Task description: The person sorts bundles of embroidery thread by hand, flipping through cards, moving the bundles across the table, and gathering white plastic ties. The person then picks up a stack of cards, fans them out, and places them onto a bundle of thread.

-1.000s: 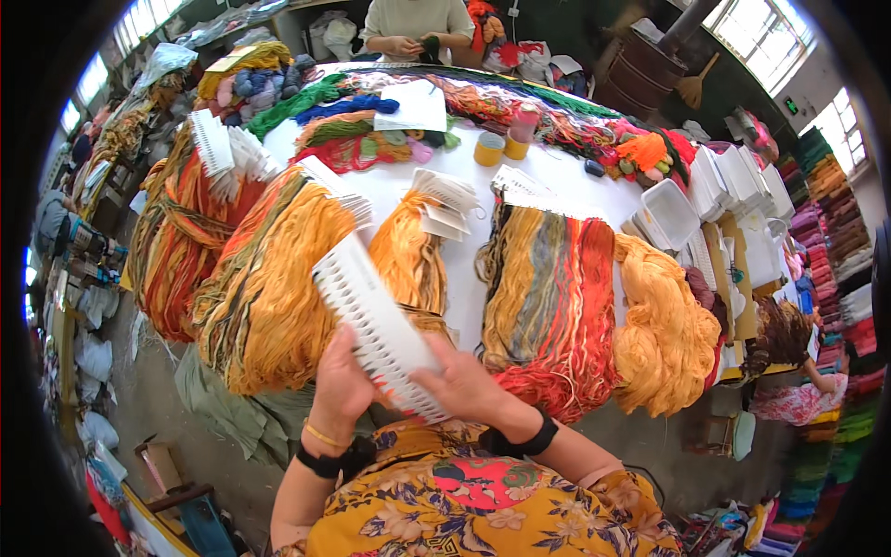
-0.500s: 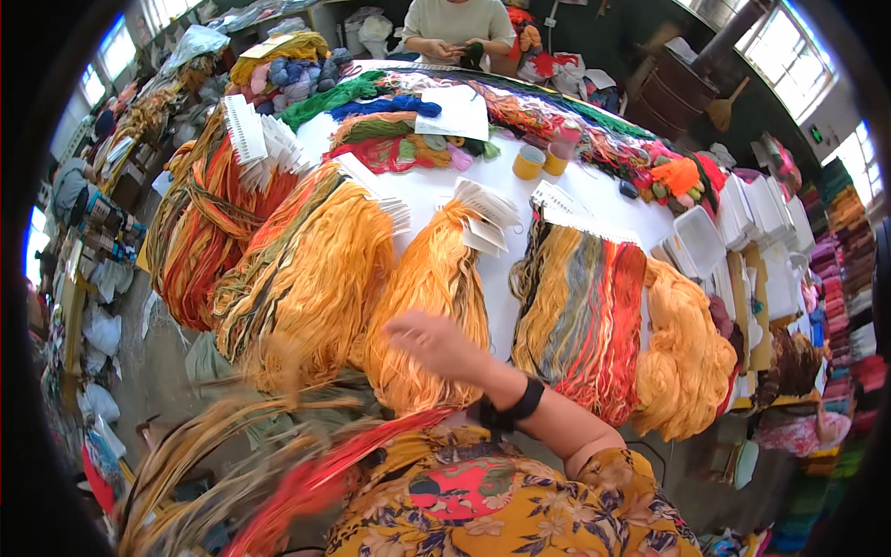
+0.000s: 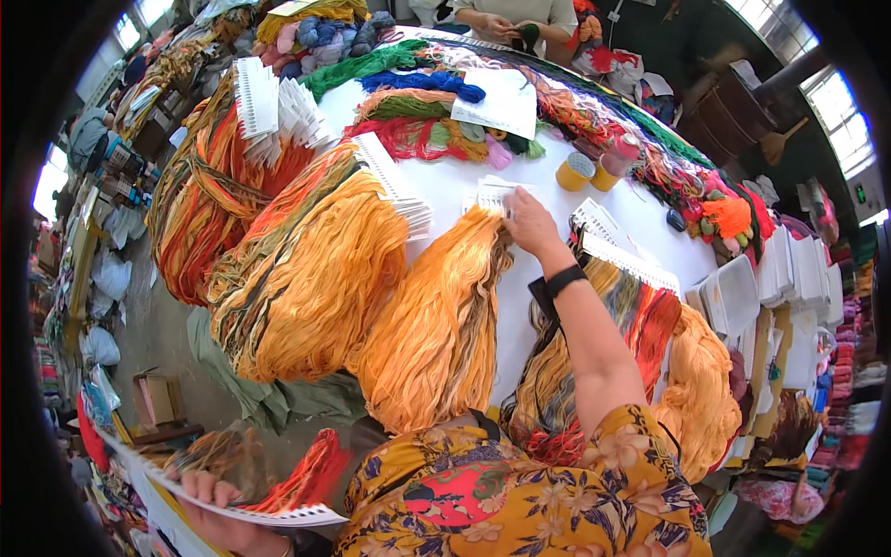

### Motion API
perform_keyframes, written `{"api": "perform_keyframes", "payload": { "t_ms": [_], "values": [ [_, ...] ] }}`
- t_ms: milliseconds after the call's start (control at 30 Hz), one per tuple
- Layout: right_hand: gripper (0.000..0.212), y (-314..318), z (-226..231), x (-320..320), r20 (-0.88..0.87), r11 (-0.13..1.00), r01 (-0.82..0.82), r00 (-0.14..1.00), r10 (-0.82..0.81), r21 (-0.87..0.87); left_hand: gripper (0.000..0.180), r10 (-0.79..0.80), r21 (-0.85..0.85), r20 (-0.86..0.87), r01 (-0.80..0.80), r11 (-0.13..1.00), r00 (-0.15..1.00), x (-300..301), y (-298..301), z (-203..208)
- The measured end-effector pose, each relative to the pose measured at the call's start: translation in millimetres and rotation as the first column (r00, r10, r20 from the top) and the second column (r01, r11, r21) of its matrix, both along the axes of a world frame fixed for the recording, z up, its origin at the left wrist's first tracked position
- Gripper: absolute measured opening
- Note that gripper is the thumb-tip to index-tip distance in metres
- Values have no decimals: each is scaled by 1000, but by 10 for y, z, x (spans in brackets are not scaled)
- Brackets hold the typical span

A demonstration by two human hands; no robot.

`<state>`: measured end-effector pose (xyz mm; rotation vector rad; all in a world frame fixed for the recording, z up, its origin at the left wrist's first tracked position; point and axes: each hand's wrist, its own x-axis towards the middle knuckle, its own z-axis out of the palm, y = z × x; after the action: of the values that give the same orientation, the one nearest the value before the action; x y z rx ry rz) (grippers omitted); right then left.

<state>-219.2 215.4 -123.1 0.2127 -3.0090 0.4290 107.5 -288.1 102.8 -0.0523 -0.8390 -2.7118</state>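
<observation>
On the white table [image 3: 645, 218], yarn [image 3: 445, 316]; windows [image 3: 840, 111] beyond.

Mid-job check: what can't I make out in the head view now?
In the head view:
Left hand: partly hidden by the long white card.
Brown strands by that card: blurred.
Right hand: too small to tell whether it grips or only touches the white cards.
Striped yarn: partly behind the right forearm.
Co-worker: head cut off by upper edge.

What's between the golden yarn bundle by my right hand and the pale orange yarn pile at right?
The head view shows white tabletop, then a striped yarn bundle, partly hidden by your right forearm.
</observation>
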Motion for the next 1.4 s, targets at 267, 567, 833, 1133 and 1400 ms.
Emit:
{"api": "perform_keyframes", "payload": {
  "t_ms": [267,567,833,1133,1400],
  "values": [
    [47,-206,-189,-513,289,993,49,957,-16,-107,26,-92,253,340,3,967,936,-738,797,-295],
    [68,1,121,-489,-8,997,63,998,-63,33,28,-248,172,217,213,962,944,-827,685,-363],
    [43,-25,194,-165,-284,998,33,959,-16,57,28,-144,140,350,101,985,926,-959,758,-337],
    [8,-231,152,223,-440,996,-71,897,39,-58,28,-192,185,342,134,973,920,-1123,720,-418],
    [9,-68,254,-310,-341,996,-90,936,84,-3,28,-186,187,395,119,975,900,-1188,758,-427]
  ]
}}
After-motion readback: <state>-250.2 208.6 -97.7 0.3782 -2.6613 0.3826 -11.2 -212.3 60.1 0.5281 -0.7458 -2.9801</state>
